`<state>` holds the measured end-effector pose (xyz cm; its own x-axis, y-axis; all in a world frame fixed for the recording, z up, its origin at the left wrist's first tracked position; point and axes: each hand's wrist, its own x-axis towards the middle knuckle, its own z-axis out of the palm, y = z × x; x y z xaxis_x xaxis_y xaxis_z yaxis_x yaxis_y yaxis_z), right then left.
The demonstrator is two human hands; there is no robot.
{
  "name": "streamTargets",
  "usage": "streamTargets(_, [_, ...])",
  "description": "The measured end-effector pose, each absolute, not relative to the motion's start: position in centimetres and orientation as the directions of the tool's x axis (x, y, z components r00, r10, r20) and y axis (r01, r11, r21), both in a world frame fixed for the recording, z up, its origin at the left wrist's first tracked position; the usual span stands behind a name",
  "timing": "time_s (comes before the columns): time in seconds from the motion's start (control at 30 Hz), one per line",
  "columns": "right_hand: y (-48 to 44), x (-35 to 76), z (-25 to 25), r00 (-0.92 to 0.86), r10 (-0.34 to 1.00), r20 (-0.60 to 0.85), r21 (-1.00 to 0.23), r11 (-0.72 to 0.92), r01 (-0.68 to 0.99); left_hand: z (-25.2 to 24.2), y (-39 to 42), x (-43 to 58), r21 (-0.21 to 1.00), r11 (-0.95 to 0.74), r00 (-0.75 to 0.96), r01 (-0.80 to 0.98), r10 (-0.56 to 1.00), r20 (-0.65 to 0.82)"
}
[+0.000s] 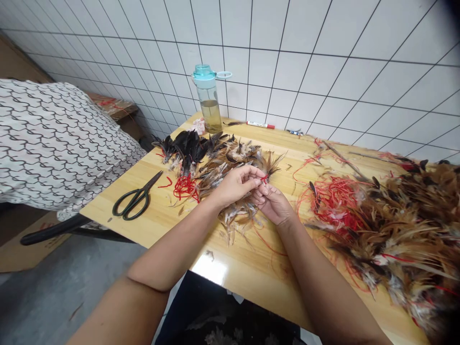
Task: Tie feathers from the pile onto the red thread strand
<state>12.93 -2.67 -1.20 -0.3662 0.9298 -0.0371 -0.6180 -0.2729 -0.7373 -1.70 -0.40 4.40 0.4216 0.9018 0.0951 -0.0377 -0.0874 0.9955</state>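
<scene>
My left hand (239, 186) and my right hand (273, 205) meet over the wooden table, fingertips pinched together. Between them is a small bundle of brown feathers (272, 164), its tips fanning out away from me. Red string (265, 179) shows at the base of this bundle, right at the fingertips. The exact grip of each finger is partly hidden. Under and behind my hands lies a loose pile of brown feathers (230, 155), with black feathers (190, 148) to its left.
Black-handled scissors (135, 199) and coiled red string (186, 187) lie on the left. A water bottle (210, 103) and a red marker (260, 125) stand and lie near the tiled wall. At right are tangled red string (338, 199) and a large feather heap (413, 215). A person's patterned clothing (64, 148) is at left.
</scene>
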Motion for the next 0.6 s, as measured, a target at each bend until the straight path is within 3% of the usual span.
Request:
streamTargets(0.2, [-2.67,12.81,-1.14,-0.376,0.926,-0.034,-0.725,-0.282,-0.629,3.44,0.0,-1.26,0.991,-0.074,0.377,-0.107,0.92,0.109])
streamTargets(0.6, [-2.49,12.46,-1.14,-0.364,0.931,-0.025,-0.798,-0.238,-0.554,3.51,-0.14,-1.21,0.992,-0.096,0.328,-0.078,0.937,0.116])
